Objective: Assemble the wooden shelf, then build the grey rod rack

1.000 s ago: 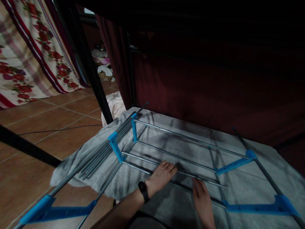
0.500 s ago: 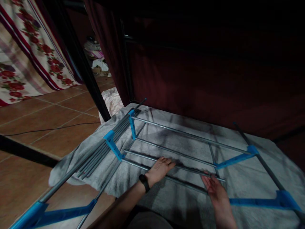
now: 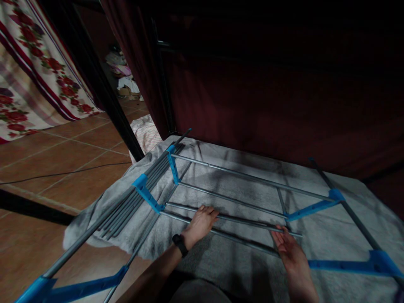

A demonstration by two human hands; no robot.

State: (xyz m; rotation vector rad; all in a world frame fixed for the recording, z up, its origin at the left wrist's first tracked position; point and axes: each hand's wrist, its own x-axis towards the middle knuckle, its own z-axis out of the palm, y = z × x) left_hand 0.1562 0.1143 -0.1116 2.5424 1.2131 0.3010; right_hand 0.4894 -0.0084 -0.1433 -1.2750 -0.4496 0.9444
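A loose grey metal tube (image 3: 241, 221) lies slantwise across the frame of a rack made of grey tubes and blue plastic brackets. My left hand (image 3: 203, 219), with a dark band on its wrist, is closed over the middle of this tube from above. Near the tube's right end, my right hand (image 3: 285, 244) grips it from below with the palm turned up. Just in front runs a fixed lower tube (image 3: 233, 239) of the rack. The loose tube's left end is close to a blue bracket (image 3: 148, 197), and I cannot tell whether they touch.
Several loose tubes (image 3: 132, 206) lie bundled at the left on the grey blanket (image 3: 205, 269). Blue brackets (image 3: 350, 266) stand at the right. A dark post (image 3: 107, 84) rises at the left beside the tiled floor (image 3: 63, 155). Behind hangs a dark red curtain (image 3: 252, 105).
My left hand has slid left along the tube. The tube's right end has shifted slightly right and up, with my right hand still on it. The view has turned a little.
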